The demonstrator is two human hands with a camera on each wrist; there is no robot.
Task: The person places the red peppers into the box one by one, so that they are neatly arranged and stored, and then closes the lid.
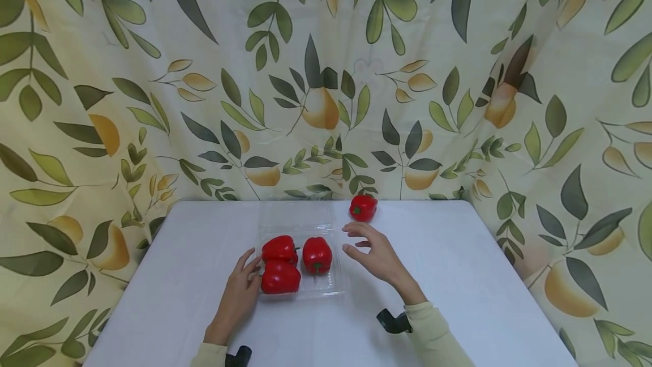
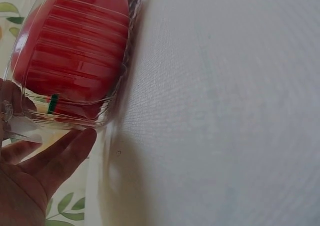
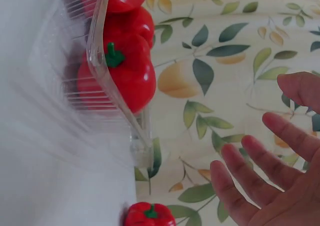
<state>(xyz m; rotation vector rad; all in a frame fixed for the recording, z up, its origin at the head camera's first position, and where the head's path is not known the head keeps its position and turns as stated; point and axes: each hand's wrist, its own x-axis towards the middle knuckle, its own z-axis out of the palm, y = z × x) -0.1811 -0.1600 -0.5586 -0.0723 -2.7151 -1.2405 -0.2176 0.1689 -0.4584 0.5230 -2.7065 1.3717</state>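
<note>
Three red bell peppers sit in a clear plastic clamshell box (image 1: 326, 286): one at the back left (image 1: 279, 249), one at the front left (image 1: 281, 277) and one at the right (image 1: 317, 255). My left hand (image 1: 239, 293) rests against the box's left side, its fingers extended; the left wrist view shows fingertips at the plastic wall. To the right of the box, my right hand (image 1: 377, 256) hovers with spread fingers and holds nothing. Beyond it, a separate red bell pepper (image 1: 363, 208) stands on the table outside the box, also visible in the right wrist view (image 3: 150, 215).
The box's transparent lid (image 1: 295, 215) lies folded back toward the table's far edge. A white cloth covers the table (image 1: 204, 242). Behind and beside it hangs a leaf-and-fruit patterned curtain (image 1: 326, 146). Dark wrist cameras (image 1: 394, 320) are strapped to both arms.
</note>
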